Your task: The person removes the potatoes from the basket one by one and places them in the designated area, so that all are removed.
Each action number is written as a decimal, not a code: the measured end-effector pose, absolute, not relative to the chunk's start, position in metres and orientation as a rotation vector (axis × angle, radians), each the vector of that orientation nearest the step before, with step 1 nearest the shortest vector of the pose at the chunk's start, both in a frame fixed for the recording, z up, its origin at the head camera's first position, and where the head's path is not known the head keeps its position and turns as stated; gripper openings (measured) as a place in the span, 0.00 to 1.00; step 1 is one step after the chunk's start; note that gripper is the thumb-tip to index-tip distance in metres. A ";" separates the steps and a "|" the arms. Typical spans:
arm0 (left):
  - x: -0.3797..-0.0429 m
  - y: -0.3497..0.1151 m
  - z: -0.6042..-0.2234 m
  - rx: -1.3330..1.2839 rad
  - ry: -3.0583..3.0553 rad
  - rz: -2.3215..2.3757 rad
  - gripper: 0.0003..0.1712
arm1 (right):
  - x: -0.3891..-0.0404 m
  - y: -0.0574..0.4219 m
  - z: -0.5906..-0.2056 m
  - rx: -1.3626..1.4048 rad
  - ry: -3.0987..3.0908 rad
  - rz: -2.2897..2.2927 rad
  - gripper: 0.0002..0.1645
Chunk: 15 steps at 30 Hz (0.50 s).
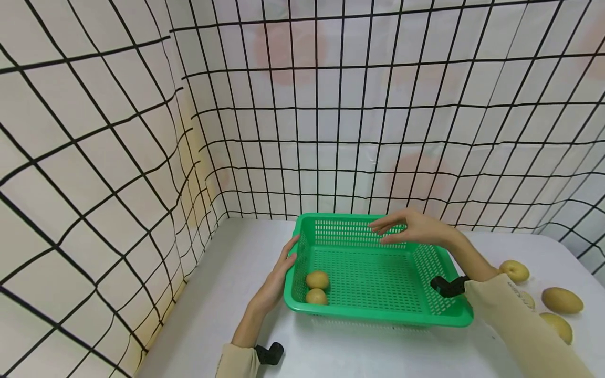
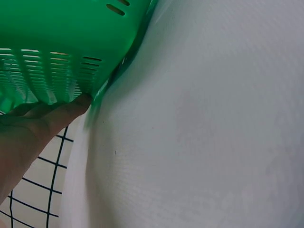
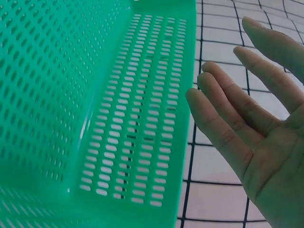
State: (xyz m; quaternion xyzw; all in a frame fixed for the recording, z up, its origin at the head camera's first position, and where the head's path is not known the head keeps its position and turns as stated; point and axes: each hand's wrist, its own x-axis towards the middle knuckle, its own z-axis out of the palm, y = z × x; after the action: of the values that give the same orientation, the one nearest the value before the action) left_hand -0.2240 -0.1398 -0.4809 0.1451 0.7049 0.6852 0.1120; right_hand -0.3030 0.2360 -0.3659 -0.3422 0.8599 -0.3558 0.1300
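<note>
A green plastic basket [image 1: 373, 313] with slotted walls stands on the white table. Two potatoes [image 1: 317, 280] sit in its front left corner. My left hand [image 1: 274, 278] rests against the basket's left side, fingers fairly straight along the rim. Seen from the left wrist, the thumb [image 2: 66, 114] lies against the slotted green wall, while the other fingertips are hidden. Above the basket's back right part hovers my right hand [image 1: 413, 228], fingers spread and nothing in them. In the right wrist view, its fingers [image 3: 223, 128] appear beside the basket's rim.
Several potatoes [image 1: 562, 300] lie on the table to the right of the basket, some partly covered by the right sleeve [image 1: 515, 315]. A black wire grid [image 1: 337, 140] rises behind the basket and along the left side. White table surface [image 1: 212, 273] extends left of the basket.
</note>
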 end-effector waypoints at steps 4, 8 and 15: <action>-0.224 -0.140 -0.481 0.425 2.063 2.016 0.31 | -0.306 0.224 -0.369 -1.001 2.467 -1.029 0.29; -0.224 -0.140 -0.480 0.426 2.055 2.020 0.30 | -0.309 0.214 -0.373 -1.037 2.433 -1.014 0.29; -0.224 -0.140 -0.479 0.431 2.073 2.006 0.31 | -0.314 0.198 -0.381 -1.123 2.384 -1.002 0.28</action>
State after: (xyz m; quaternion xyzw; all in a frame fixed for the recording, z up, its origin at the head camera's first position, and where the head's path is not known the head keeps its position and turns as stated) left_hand -0.2244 -0.1400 -0.4790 0.1469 0.7063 0.6833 0.1123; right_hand -0.3142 0.1984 -0.3807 -0.3930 0.8347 -0.3507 0.1607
